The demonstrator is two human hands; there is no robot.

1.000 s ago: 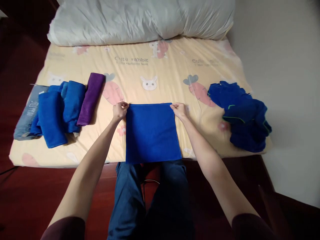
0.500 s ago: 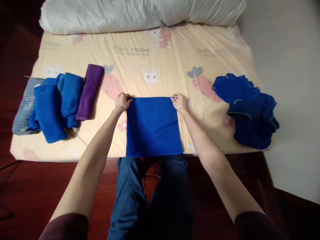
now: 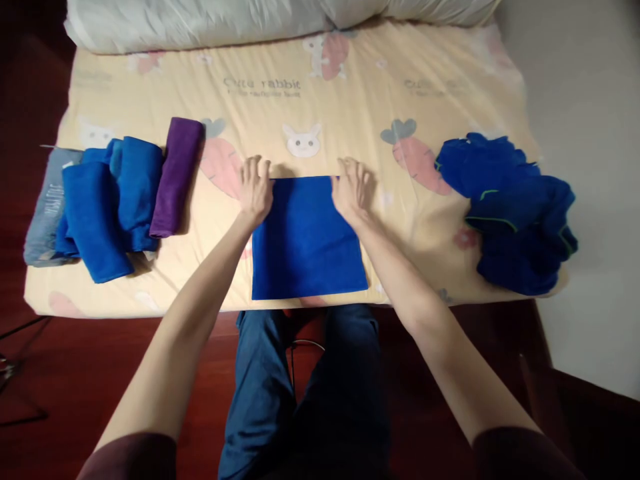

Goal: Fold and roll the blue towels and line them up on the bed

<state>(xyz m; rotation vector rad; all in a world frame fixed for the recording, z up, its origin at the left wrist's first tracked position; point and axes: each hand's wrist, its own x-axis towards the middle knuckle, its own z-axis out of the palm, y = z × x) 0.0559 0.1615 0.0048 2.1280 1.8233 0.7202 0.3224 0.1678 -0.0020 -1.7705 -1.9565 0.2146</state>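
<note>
A blue towel [image 3: 309, 240] lies flat as a near square close to the front edge of the bed. My left hand [image 3: 256, 190] rests over its far left corner, fingers stretched forward past the far edge and apart. On the far right corner lies my right hand [image 3: 351, 190], its fingers likewise spread. Both palms face down, and the two corners beneath them are hidden.
At left are folded blue towels [image 3: 95, 220], a purple folded towel [image 3: 177, 177] and a grey-blue towel [image 3: 46, 210]. A crumpled pile of dark blue cloths [image 3: 520, 227] sits at right. A rolled pale quilt [image 3: 210, 23] spans the back of the patterned bed sheet [image 3: 350, 107].
Both hands have loosened from their pinch on the towel's far corners and now lie flatter, fingers spread, slightly closer together. The towel's near edge sits a little farther from the bed's edge.
</note>
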